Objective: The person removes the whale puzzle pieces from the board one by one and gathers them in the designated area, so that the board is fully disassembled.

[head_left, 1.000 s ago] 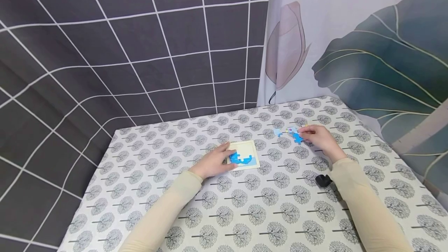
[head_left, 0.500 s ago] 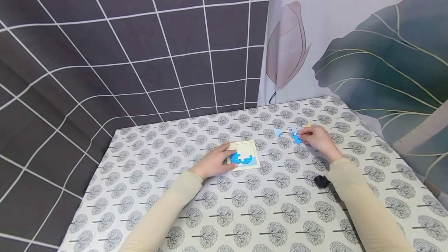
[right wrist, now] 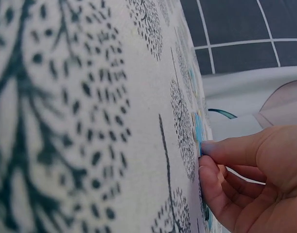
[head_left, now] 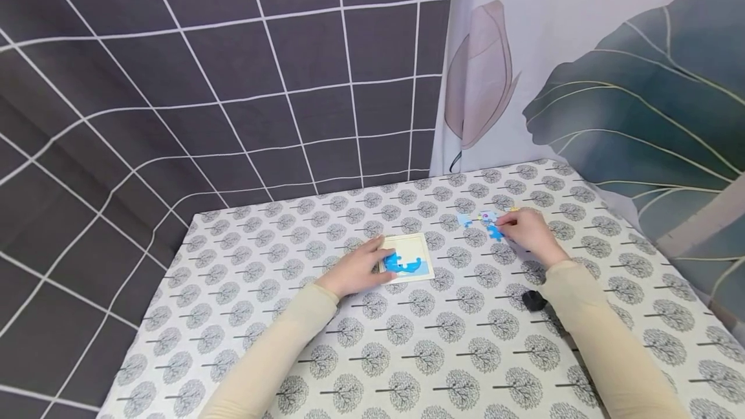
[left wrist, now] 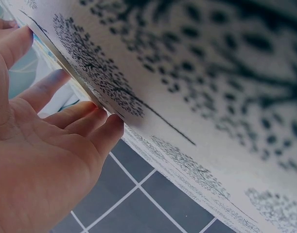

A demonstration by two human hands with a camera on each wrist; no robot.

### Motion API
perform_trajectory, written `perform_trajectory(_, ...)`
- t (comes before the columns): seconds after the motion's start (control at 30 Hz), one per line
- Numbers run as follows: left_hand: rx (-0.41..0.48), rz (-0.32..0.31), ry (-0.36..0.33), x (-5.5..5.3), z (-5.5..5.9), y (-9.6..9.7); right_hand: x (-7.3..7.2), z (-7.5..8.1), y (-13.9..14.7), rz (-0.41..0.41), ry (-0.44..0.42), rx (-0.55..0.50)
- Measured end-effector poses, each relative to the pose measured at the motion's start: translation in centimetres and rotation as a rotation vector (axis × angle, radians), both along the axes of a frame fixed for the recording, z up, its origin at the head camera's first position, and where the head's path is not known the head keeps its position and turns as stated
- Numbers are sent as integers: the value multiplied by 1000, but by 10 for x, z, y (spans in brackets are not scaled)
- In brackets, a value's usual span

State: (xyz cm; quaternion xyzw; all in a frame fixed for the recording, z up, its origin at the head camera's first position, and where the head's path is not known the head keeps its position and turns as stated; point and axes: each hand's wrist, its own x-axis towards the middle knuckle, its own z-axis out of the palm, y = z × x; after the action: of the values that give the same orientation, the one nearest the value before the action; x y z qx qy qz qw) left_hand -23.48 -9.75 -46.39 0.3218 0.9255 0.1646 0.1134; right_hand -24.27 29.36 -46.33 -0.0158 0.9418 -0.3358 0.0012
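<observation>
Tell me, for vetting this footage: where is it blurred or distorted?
Head: lines on the grid backdrop curve at left (lens or drape, unclear); left wrist: tablecloth blurs at upper right, left hand clearer; right wrist: tablecloth blurs at far left, right hand clearer.

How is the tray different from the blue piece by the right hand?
The tray is bigger, and the blue piece is small. The tray has four straight sides and a cream rim, but the blue piece has a knobbly edge. The left hand rests on the tray, while the right hand has its fingertips on the blue piece. Both show bright blue.
</observation>
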Motion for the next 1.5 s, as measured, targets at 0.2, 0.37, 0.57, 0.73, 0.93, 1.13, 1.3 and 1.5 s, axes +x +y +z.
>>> perform_trajectory(0.2,-6,-2,-1,0,2,1,-1,0,1,-3,7,4)
perform_trajectory(0.37,-13,2,-7,1,3,2,0,-1,3,-4,8,2)
perform_trajectory(0.57,-13,-6,-7,2,5,3,1,-2,9,39,19,28)
perform_trajectory(0.73,-12,-9,-1,1,6,4,1,-2,11,59,25,32)
perform_trajectory(0.93,-10,-3,-3,1,5,3,1,-2,11,57,17,13)
perform_trajectory(1.13,-12,4,-12,1,2,2,5,0,9,46,13,-15)
perform_trajectory(1.3,-20,16,-7,0,2,2,4,2,5,32,35,-17)
perform_trajectory(1.5,-12,29,-12,0,3,1,2,8,-10,36,76,-29)
